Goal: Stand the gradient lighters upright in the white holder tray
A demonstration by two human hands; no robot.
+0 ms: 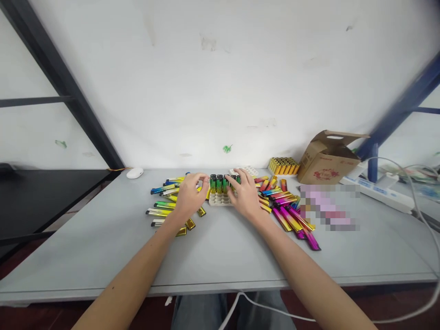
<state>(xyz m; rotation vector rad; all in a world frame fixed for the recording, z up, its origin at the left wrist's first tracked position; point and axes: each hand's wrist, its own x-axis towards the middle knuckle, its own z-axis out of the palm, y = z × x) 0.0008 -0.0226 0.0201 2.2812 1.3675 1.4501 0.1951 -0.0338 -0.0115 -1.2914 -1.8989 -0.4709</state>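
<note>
A white tray (217, 200) with round holes sits in the middle of the table. A row of green lighters (219, 184) with dark tops stands upright in its back part. My left hand (192, 195) is at the tray's left side, thumb and forefinger pinched together; what they hold, if anything, is hidden. Over the row's right end, my right hand (245, 195) has its fingers spread, touching or almost touching the lighters. Loose yellow, blue and green lighters (165, 205) lie left of my left hand. To the right lie pink, red and gold lighters (287, 213).
A filled block of gold lighters (283, 166) stands at the back right by an open cardboard box (325, 160). Behind my right hand is another white tray (252, 171). A white power strip (385, 195) and cable run along the right; a white case (134, 173) lies back left.
</note>
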